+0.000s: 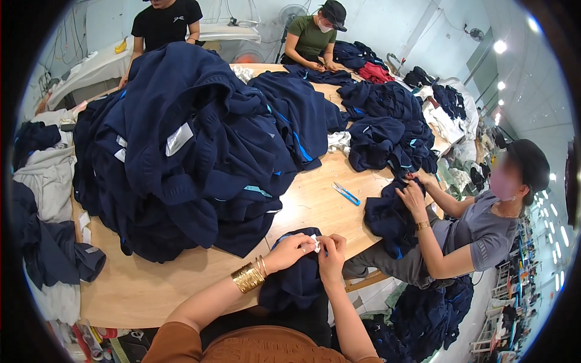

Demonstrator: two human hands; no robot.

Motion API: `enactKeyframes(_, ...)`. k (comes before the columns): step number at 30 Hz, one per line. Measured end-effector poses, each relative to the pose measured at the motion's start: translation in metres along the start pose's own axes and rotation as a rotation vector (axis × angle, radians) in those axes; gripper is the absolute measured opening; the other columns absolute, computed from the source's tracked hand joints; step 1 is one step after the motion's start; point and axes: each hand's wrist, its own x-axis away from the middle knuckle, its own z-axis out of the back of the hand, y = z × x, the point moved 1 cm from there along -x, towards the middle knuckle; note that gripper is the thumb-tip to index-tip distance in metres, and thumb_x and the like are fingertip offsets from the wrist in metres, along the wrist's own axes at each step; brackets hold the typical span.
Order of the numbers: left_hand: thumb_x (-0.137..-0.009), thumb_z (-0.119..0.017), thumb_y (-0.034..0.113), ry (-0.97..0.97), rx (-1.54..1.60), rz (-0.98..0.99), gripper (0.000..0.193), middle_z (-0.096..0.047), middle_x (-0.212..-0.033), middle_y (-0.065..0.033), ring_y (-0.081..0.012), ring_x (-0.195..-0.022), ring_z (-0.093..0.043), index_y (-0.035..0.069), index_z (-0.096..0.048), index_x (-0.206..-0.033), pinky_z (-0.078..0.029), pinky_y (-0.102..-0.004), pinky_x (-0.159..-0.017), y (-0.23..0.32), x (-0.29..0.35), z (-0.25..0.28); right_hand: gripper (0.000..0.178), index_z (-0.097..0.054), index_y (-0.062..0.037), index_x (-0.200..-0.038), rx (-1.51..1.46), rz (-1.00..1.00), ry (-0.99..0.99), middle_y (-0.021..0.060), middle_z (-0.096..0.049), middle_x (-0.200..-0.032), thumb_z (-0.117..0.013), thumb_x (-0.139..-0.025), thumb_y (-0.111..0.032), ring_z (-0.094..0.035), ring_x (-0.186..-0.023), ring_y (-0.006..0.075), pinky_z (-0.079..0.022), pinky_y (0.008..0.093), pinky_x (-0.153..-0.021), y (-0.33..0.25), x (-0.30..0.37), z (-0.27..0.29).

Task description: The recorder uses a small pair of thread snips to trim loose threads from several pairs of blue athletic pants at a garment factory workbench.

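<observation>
Navy garment (296,275) at lower centre hangs over the bench (321,209) edge while your hands, left hand (292,250) and right hand (331,257), pinch together on its white tag (316,243), keeping it taut.

Wooden table (157,290): a large garment heap (187,151) occupies its left and centre, reaching the far edge. A smaller pile (387,127) lies toward the far right corner. Thread snips (346,193) lie on bare surface between the heap and the right edge. At the near edge, the left hand (290,251) and right hand (331,257) meet on a garment (296,278) overhanging that edge. A co-worker's garment (387,221) hangs off the right edge.
</observation>
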Motion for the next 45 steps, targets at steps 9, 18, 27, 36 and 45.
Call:
enactKeyframes(9, -0.091, -0.051, 0.018, -0.037, 0.479, 0.277, 0.020, -0.055, -0.081, 0.0029, -0.0052, -0.077, -0.048, 0.001, -0.060, -0.090, -0.039, -0.0198, -0.073, -0.021, -0.001, 0.007, 0.018, -0.063, -0.0012, -0.090, -0.248, -0.047, -0.189, 0.0124, -0.061, -0.092, -0.065, -0.072, -0.001, -0.059, -0.088, 0.0263, -0.047, 0.0338, -0.076, -0.025, -0.014, 0.013)
enactKeyframes(18, -0.088, -0.057, 0.020, 0.001, 0.214, 0.155, 0.021, -0.062, -0.076, -0.0030, -0.0088, -0.072, -0.056, -0.001, -0.062, -0.090, -0.045, -0.0237, -0.069, -0.006, -0.003, 0.003, 0.015, -0.061, -0.0011, -0.076, 0.040, -0.109, -0.425, 0.0126, -0.055, -0.074, -0.066, -0.072, -0.015, -0.053, -0.071, 0.0252, -0.043, 0.0342, -0.065, -0.022, -0.047, 0.039)
enactKeyframes(27, -0.087, -0.058, 0.018, -0.042, 0.364, 0.082, 0.019, -0.062, -0.074, -0.0041, -0.0093, -0.068, -0.058, -0.001, -0.061, -0.087, -0.045, -0.0229, -0.065, 0.011, 0.000, 0.011, 0.030, -0.043, -0.0145, -0.060, -0.950, -1.163, -0.585, -0.0047, -0.037, -0.051, -0.055, -0.085, -0.024, -0.038, -0.044, 0.0067, -0.026, 0.0200, -0.041, -0.012, -0.062, 0.046)
enactKeyframes(36, -0.087, -0.051, 0.014, -0.167, -0.345, -0.262, 0.011, -0.055, -0.075, -0.0162, -0.0340, -0.077, -0.055, 0.003, -0.053, -0.086, -0.044, -0.0394, -0.069, 0.042, 0.009, 0.031, 0.028, -0.038, -0.0143, -0.061, -1.680, -1.426, -0.075, -0.0033, -0.042, -0.052, -0.048, -0.087, -0.014, -0.041, -0.045, 0.0060, -0.038, 0.0186, -0.043, 0.012, -0.067, 0.045)
enactKeyframes(45, -0.091, -0.048, 0.016, -0.290, 0.266, 0.265, 0.017, -0.058, -0.079, -0.0016, -0.0057, -0.077, -0.054, 0.003, -0.059, -0.096, -0.042, -0.0246, -0.063, 0.009, 0.021, 0.042, 0.022, -0.051, -0.0045, -0.066, -0.828, -0.637, -0.598, 0.0023, -0.051, -0.060, -0.049, -0.087, -0.012, -0.049, -0.055, 0.0106, -0.040, 0.0227, -0.054, -0.038, -0.052, 0.065)
